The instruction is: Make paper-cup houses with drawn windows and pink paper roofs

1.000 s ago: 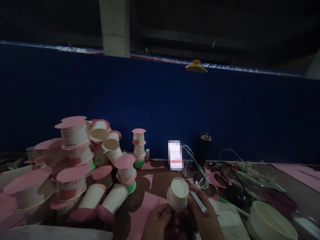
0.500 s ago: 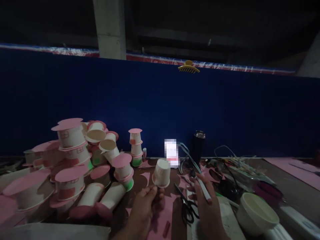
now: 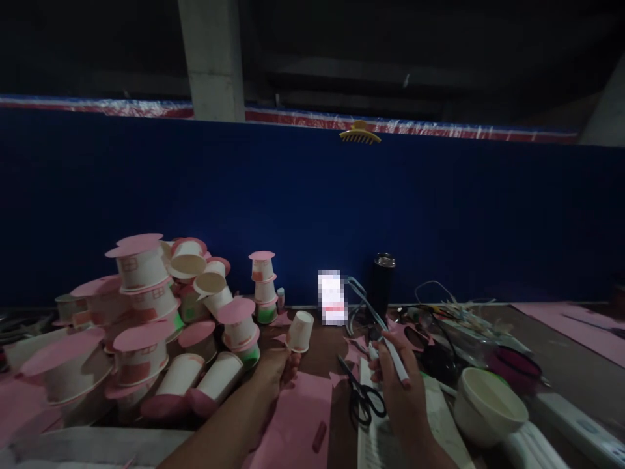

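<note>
Just below the centre of the frame, the left hand [image 3: 288, 365] pinches the rim of an upturned, tilted white cup [image 3: 299, 331]. At lower right of centre, the right hand [image 3: 399, 381] grips a white marker [image 3: 396, 359]. Scissors [image 3: 362, 398] lie beside it, near a pink sheet [image 3: 297, 413]; pink-topped cups [image 3: 151, 303] crowd the bench [image 3: 317, 360] at lower left.

Bare hands [image 3: 410, 396], bare L/R forearms [image 3: 229, 417]
</note>
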`<state>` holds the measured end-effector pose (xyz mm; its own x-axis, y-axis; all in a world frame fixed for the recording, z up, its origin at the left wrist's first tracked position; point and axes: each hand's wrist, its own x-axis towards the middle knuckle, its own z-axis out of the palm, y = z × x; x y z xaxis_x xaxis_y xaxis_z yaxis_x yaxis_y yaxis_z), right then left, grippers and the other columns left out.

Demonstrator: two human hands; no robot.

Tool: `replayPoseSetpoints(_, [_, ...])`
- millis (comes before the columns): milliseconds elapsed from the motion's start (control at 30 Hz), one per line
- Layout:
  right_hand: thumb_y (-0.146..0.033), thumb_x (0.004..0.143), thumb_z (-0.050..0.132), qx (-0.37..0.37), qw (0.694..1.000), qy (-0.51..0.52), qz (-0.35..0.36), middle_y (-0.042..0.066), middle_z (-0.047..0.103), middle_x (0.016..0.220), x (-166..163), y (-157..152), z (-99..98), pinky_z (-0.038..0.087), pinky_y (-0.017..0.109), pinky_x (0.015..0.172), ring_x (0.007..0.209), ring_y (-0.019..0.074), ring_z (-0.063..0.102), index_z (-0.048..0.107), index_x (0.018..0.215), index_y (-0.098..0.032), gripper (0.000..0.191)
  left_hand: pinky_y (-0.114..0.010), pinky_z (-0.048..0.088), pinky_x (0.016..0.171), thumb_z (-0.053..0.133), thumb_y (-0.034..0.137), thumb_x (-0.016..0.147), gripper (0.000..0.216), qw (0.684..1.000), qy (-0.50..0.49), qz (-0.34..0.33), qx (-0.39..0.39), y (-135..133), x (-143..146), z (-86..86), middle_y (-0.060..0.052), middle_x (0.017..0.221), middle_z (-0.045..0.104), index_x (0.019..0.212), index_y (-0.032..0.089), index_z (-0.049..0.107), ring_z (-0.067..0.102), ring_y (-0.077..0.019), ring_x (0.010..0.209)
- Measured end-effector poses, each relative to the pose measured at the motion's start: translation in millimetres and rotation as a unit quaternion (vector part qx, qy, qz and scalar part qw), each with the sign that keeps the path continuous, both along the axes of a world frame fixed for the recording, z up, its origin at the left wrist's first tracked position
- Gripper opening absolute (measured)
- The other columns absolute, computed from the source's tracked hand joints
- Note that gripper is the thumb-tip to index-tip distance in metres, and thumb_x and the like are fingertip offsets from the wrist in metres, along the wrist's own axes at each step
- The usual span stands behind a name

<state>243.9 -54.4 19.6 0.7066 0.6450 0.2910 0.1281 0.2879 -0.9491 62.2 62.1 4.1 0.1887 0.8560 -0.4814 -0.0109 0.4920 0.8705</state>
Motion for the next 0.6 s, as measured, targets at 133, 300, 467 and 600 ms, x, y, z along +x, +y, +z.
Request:
replayPoseSetpoints(133, [-0.046, 0.083, 0.058, -0.008, 1.000, -0.004, 0.011, -0.003, 0.058, 0.066, -0.1, 0.1, 0.0, 0.046, 0.021, 0.045, 0.055, 0.0126, 0.055, 0.054, 0.112, -0.021, 0.038, -0.025, 0.048, 0.054, 0.050, 0.039, 0.090, 0.028, 0.999, 0.050, -0.016, -0.003, -1.0, -3.7, 9.4, 0.000, 0.077, 0.060, 0.091, 0.013, 0.059, 0.055, -0.0091, 0.058])
replayPoseSetpoints(300, [-0.045, 0.083, 0.058, -0.019, 0.999, -0.009, 0.026, -0.004, 0.058, 0.063, -2.1, -1.6, -0.4, 0.045, 0.021, 0.045, 0.051, 0.0123, 0.055, 0.054, 0.113, -0.021, 0.038, -0.025, 0.042, 0.050, 0.048, 0.032, 0.086, 0.021, 0.989, 0.122, -0.059, 0.065, -7.8, -16.8, 18.9, 0.001, 0.065, 0.058, 0.081, 0.014, 0.058, 0.051, -0.0103, 0.049])
replayPoseSetpoints(467, [-0.044, 0.084, 0.056, -0.020, 0.999, -0.007, 0.046, -0.005, 0.058, 0.060, -9.0, -3.6, 1.0, 0.043, 0.021, 0.045, 0.050, 0.0123, 0.053, 0.054, 0.113, -0.022, 0.037, -0.026, 0.035, 0.059, 0.056, 0.022, 0.074, 0.008, 0.943, 0.201, -0.116, 0.239, -45.8, -28.1, 25.9, -0.001, 0.072, 0.062, 0.076, 0.020, 0.063, 0.054, -0.0143, 0.060])
replayPoseSetpoints(600, [-0.045, 0.085, 0.056, -0.017, 0.998, -0.011, 0.061, -0.004, 0.059, 0.063, -16.6, -2.9, 2.4, 0.041, 0.021, 0.044, 0.048, 0.0108, 0.049, 0.054, 0.112, -0.020, 0.037, -0.029, 0.033, 0.064, 0.058, 0.024, 0.070, 0.011, 0.823, 0.351, -0.224, 0.386, -85.2, -18.5, 23.8, -0.006, 0.082, 0.066, 0.077, 0.021, 0.066, 0.058, -0.0220, 0.074])
